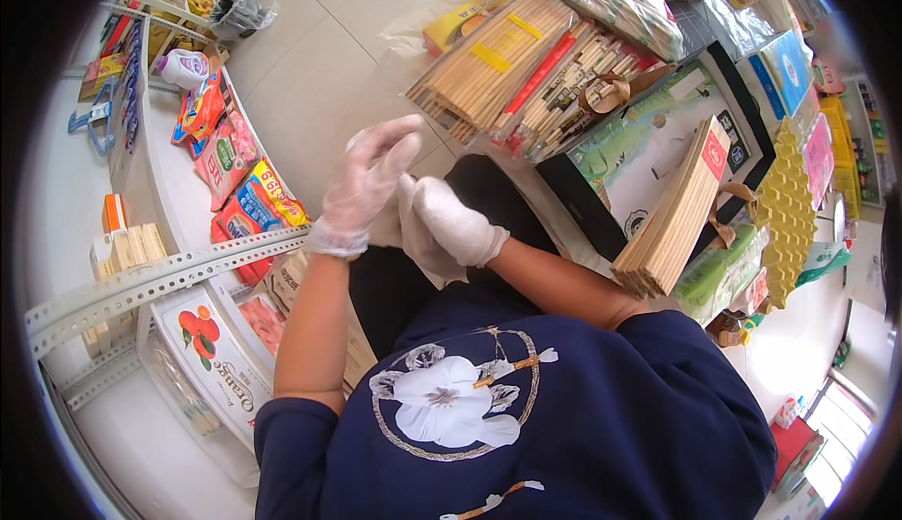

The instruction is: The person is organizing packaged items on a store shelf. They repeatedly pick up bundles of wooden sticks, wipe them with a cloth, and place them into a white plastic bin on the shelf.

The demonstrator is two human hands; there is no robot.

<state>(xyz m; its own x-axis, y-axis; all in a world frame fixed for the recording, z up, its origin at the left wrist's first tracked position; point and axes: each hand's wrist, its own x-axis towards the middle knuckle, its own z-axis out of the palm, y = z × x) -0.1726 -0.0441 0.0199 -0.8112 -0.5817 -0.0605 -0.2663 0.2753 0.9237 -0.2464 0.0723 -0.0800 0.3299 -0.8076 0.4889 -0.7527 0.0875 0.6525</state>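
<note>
My left hand (373,182), in a thin whitish glove, is raised at centre left with its fingers bent and spread and nothing visible between them. Beside it, my right hand (454,224) wears a white glove and is closed on a white cloth (417,242), perhaps a glove, hanging between the two hands above my lap. Bundled wooden chopsticks (493,55) in clear bags lie beyond my hands at the upper right. Another bundle of chopsticks (673,210) with a red label rests across a dark-edged gift box (599,203) near my right arm.
At left stands a white metal shelf (169,266) with bagged goods (261,203), a white bottle (184,67) and a fruit-printed carton (211,358). A bin lined with plastic (243,13) stands on the tiled floor. A yellow egg tray (782,217) and green packs (719,266) are at right.
</note>
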